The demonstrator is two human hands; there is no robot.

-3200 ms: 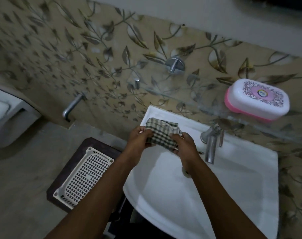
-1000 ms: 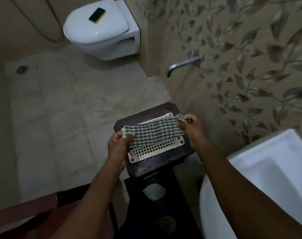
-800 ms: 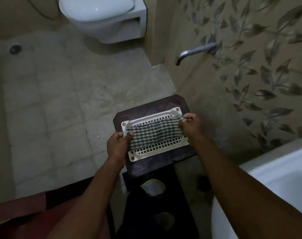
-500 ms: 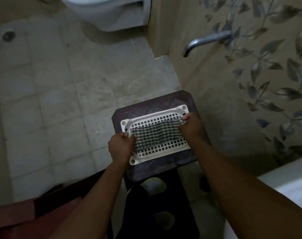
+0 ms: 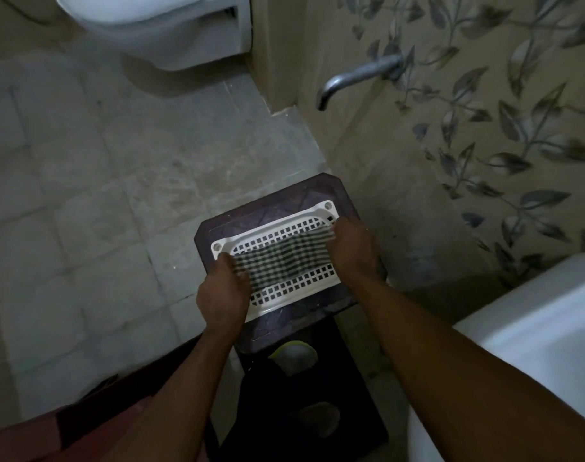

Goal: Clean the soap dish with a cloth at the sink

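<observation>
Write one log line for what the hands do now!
left hand: holds cloth | right hand: holds cloth | cloth: spread over white tray | tray: on stool

The light is dim. A grey tiled floor [image 5: 94,181] fills the left. A white toilet [image 5: 157,25] stands at the far edge. On the right runs a beige wall [image 5: 484,135] patterned with leaves, with a metal tap [image 5: 354,78] jutting from it. A dark stool [image 5: 284,208] stands near the wall.
</observation>
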